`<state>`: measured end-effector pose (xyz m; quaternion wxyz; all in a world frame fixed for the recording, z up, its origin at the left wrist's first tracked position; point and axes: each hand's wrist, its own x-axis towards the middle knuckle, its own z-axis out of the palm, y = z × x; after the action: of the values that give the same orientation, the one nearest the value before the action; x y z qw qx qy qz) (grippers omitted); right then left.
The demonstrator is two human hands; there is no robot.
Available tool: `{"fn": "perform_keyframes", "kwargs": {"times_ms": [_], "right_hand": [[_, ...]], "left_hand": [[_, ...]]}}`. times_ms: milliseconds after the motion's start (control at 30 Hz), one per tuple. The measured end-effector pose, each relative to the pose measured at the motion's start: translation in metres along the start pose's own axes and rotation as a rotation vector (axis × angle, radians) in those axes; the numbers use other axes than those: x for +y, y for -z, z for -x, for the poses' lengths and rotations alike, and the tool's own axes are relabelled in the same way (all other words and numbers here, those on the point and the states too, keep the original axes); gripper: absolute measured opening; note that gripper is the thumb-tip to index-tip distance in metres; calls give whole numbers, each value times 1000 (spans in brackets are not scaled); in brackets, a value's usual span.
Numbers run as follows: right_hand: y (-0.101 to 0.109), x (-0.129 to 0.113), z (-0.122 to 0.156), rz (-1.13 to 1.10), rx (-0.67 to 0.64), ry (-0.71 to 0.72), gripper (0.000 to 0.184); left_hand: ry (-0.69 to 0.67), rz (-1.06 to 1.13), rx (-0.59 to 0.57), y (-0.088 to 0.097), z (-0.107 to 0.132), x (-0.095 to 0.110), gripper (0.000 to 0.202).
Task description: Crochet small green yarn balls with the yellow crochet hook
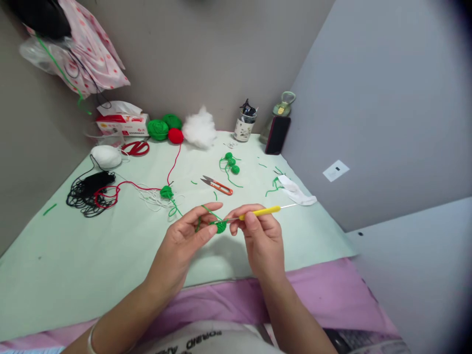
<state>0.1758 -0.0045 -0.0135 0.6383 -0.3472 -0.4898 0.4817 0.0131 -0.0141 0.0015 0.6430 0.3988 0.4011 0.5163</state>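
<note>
Between thumb and fingers, my left hand (186, 233) pinches a small green crochet piece (221, 226). Green yarn runs up over the left index finger and back toward a small green yarn ball (166, 192) on the table. My right hand (262, 236) is closed around the yellow handle of a crochet hook (267, 211). The hook's metal tip points left and meets the top edge of the green piece; whether it passes through a stitch is too small to tell. Orange thread snips (217, 185) lie just beyond my hands.
Three small green crocheted balls (231, 162) lie behind the snips. Black yarn (92, 191), a white yarn ball (106, 156) and red scissors (135, 147) are at left. White stuffing (199, 128), a jar (244, 125) and a phone (278, 135) stand along the back wall.
</note>
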Motion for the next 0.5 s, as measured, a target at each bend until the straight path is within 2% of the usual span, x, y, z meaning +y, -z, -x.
{"fn": "perform_keyframes", "kwargs": {"times_ms": [100,200,267,400,500], "right_hand": [[0,-4,0,14,-15,16,23],[-1,-8,5,149,-19,103,21],[-2,-10,10,309,-34,208,21],[-2,-10,17,559,-125,505,27],[-2,-9,16,586,-132,575,30]], "left_hand": [[1,-14,23,0,0,2,31],[-47,-61,45,-1,0,0,29],[-108,-120,82,-1,0,-2,27],[-180,-232,140,0,1,-7,27],[-185,-227,143,1,1,-9,33]]}}
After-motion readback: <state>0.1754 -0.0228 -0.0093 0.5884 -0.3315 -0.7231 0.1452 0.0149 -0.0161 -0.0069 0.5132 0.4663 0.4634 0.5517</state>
